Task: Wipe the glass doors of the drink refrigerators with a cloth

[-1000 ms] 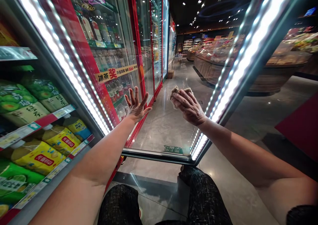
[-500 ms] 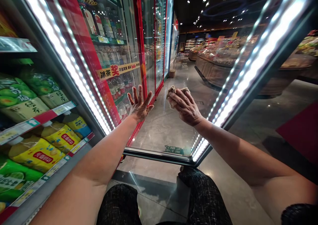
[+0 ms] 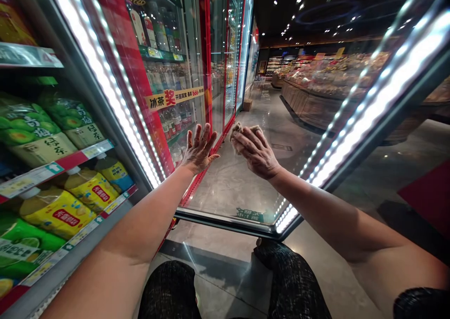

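A glass door (image 3: 225,192) with a dark frame and bright light strips along its sides stands open in front of me. My left hand (image 3: 199,151) lies against the glass with its fingers stretched out, holding nothing. To its right, my right hand (image 3: 258,154) presses a bunched beige-brown cloth (image 3: 236,130) to the pane. Bits of the cloth stick out past the fingertips; the rest is hidden under the palm. Near the bottom edge of the glass is a green sticker (image 3: 249,214) with lettering.
Shelves with drink bottles, some in yellow labels (image 3: 63,214), stand close on my left. Beyond the glass are red-framed drink coolers (image 3: 207,42) and a wood-sided display stand (image 3: 309,105). My knees (image 3: 286,274) are just below the door's bottom edge.
My right hand has slid the cloth slightly left across the glass. The left hand's fingers are less widely spread. My view has shifted a little, moving the background rightward.
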Demonstrator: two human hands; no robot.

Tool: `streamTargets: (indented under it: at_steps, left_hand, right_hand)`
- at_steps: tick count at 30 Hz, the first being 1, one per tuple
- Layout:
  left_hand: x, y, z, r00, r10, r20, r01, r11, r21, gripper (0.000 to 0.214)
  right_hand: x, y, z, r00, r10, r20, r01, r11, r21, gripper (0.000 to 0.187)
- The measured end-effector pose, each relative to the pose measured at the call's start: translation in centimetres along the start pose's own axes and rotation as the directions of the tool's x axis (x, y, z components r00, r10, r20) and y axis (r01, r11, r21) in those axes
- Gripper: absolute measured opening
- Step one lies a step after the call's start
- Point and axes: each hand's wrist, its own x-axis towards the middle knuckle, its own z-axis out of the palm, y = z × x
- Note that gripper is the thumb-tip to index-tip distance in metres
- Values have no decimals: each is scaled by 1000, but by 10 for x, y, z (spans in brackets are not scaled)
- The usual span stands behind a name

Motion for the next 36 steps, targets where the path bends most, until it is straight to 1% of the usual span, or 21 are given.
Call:
streamTargets:
  at_steps: [2,4,9,11,13,16,18,20,24,27,29,33,34,36]
  left_hand:
    - [-1,-4,-1,1000,25,3,-26,1000,8,91]
    - [-3,-7,-2,999,47,4,-47,999,20,94]
    - [-8,-14,-1,999,45,1,-45,998,37,95]
    - [-12,-19,-2,999,35,1,-35,999,40,94]
    - [-17,-26,-4,1000,26,2,-26,998,49,93]
    - [-23,-36,-7,1000,17,23,-19,997,74,93]
    - [-25,-41,-8,999,21,37,-24,996,82,94]
    - [-26,-44,-9,999,28,39,-31,996,78,96]
    - [-27,-48,-7,999,36,32,-38,997,69,99]
    - [-29,-53,-7,999,37,34,-40,997,73,103]
    - [-31,-58,-8,999,37,35,-40,996,75,106]
    - [-33,-65,-11,999,22,27,-24,997,72,111]
    - [-34,-66,-12,1000,10,27,-12,997,71,112]
    - [-35,-67,-12,999,-23,24,22,997,68,113]
  right_hand:
    - [11,-1,2,998,44,-33,-44,999,-12,68]
    - [14,-7,7,998,44,-43,-44,999,-18,67]
    - [2,-22,23,995,-95,12,95,996,-1,62]
    - [2,-23,24,993,-112,35,111,994,14,60]
    - [9,-21,23,993,-116,40,115,993,23,61]
    - [25,-21,23,997,-76,7,76,997,22,63]
    - [32,-24,28,1000,-25,-19,26,999,24,65]
    - [34,-30,35,999,-5,-34,6,1000,30,65]
    - [28,-41,49,995,-98,3,98,994,57,63]
    - [33,-41,49,988,-150,30,148,986,73,64]
    - [43,-39,46,991,-134,21,132,989,64,65]
    - [63,-40,45,1000,-27,-15,28,998,53,66]
    - [64,-42,48,1000,-15,-17,16,998,55,66]
    - [61,-48,54,999,-38,0,38,997,68,64]
